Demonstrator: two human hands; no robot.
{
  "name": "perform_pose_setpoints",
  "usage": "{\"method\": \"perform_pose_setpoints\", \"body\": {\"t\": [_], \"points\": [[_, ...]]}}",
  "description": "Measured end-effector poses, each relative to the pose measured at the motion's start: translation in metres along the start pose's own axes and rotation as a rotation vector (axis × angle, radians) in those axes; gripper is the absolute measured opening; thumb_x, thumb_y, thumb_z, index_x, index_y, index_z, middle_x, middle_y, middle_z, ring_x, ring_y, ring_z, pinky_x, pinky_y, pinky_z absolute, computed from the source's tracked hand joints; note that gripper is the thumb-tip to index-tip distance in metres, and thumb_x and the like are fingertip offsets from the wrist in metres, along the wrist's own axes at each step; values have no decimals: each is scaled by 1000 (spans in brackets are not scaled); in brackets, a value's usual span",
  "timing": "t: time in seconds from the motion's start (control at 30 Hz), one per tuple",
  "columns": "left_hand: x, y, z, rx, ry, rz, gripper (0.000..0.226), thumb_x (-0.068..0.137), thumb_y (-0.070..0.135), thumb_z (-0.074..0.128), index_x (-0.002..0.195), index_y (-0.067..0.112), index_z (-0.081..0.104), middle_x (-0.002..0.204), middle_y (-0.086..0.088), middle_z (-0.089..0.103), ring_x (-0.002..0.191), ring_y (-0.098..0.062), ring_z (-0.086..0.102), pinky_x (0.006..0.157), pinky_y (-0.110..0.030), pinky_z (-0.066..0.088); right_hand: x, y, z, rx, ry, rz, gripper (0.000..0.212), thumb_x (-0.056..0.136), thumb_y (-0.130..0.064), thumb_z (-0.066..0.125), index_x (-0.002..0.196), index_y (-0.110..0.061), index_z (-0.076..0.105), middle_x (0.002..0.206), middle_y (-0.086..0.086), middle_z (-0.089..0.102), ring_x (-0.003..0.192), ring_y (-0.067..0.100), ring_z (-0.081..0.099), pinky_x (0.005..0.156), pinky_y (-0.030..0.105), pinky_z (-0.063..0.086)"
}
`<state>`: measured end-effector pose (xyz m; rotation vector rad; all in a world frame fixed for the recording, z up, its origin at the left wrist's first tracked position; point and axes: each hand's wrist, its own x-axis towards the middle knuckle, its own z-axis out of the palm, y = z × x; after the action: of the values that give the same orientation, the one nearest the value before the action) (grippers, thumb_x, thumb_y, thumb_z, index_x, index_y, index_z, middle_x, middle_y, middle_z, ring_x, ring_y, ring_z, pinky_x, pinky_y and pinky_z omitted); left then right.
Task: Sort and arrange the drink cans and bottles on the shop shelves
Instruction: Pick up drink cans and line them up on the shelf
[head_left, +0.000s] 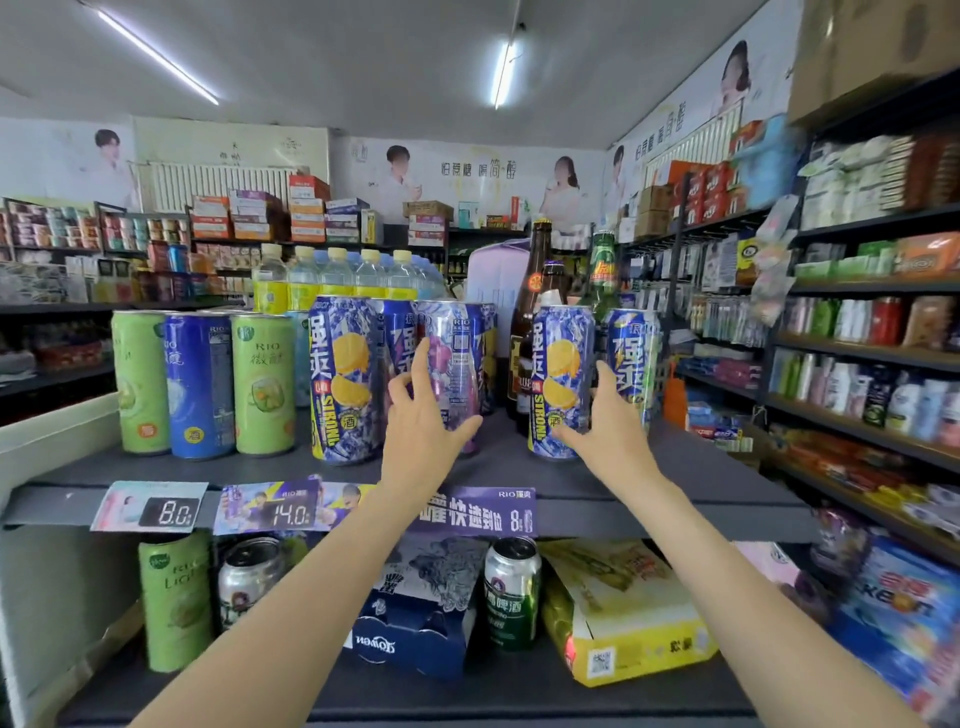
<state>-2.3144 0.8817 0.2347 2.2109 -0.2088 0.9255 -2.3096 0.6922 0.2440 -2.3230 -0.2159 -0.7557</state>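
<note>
We see the left hand (423, 415) curled around a purple can (451, 364) on the top shelf (675, 467). Our right hand (597, 415) grips a blue lemon-print can (561, 364) beside it, both cans upright, tall and glossy.

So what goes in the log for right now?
left hand: holds purple can | right hand: holds lemon can | both cans on top shelf
</note>
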Motion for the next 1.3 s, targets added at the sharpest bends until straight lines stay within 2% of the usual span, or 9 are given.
{"method": "perform_pose_setpoints", "body": {"t": [0.17, 0.33, 0.47, 0.7, 0.8, 0.9, 0.97, 1.07, 1.3], "points": [[11, -4, 2, -57, -101, -192, 103, 81, 24, 71, 147, 26, -8, 136, -19, 44, 106, -34, 56, 77, -34, 41, 16, -10, 10, 2, -52, 14, 89, 78, -25, 75, 146, -8, 20, 143, 10, 42, 130, 29, 39, 102, 39, 37], [4, -4, 3, 22, -62, -140, 89, 88, 25, 62, 147, 28, -3, 128, -23, 41, 83, -36, 58, 70, -34, 40, 27, -27, 34, 42, -82, -21, 86, 78, -22, 76, 143, -6, 22, 140, 12, 43, 128, 28, 43, 101, 37, 38], [0, -2, 8, 208, 32, -23, 89, 87, 22, 62, 148, 22, -3, 134, -21, 31, 112, -41, 44, 88, -41, 40, 34, -32, 45, 33, -71, -19, 81, 80, -21, 73, 141, -6, 23, 137, 14, 38, 124, 30, 44, 95, 35, 38], [-1, -1, 12, 278, 39, 109, 86, 87, 12, 58, 147, 32, 0, 151, -21, 10, 130, -43, 26, 100, -44, 34, 43, -27, 58, 51, -38, -59, 69, 78, -22, 75, 132, -4, 37, 130, 15, 42, 122, 29, 43, 97, 35, 39], [-1, -2, 12, 189, -14, 80, 88, 89, 7, 56, 146, 38, -3, 152, -18, 7, 127, -40, 34, 94, -40, 37, 45, -24, 38, 18, 195, -140, 50, 82, -25, 70, 124, -9, 48, 122, 9, 48, 112, 23, 49, 87, 29, 40], [0, -3, 12, 153, -23, 68, 89, 88, 5, 55, 146, 40, -3, 152, -17, 6, 122, -39, 40, 89, -39, 40, 63, -28, 16, 75, 362, -153, 73, 81, -23, 72, 141, -11, 32, 139, 12, 35, 129, 27, 31, 104, 32, 27], [0, -2, 11, 154, -22, 65, 89, 89, 5, 55, 146, 40, -3, 152, -16, 6, 121, -37, 41, 88, -39, 41, 79, -31, 15, 133, 277, -123, 94, 79, -20, 74, 149, -9, 11, 151, 14, 23, 139, 28, 20, 112, 36, 16], [0, -4, 11, 140, -22, 68, 89, 89, 6, 55, 146, 41, -3, 153, -15, 6, 118, -37, 44, 88, -38, 42, 97, -34, 21, 281, 176, 32, 95, 86, -17, 67, 149, -6, -3, 154, 12, 21, 140, 28, 23, 112, 36, 21], [2, -8, 12, 137, -4, 84, 89, 88, 7, 56, 146, 42, -2, 152, -17, 8, 115, -38, 46, 88, -38, 41, 117, -43, 18, 207, 202, 159, 77, 80, -15, 72, 140, -6, 25, 135, 20, 41, 126, 37, 40, 103, 44, 37]]}}
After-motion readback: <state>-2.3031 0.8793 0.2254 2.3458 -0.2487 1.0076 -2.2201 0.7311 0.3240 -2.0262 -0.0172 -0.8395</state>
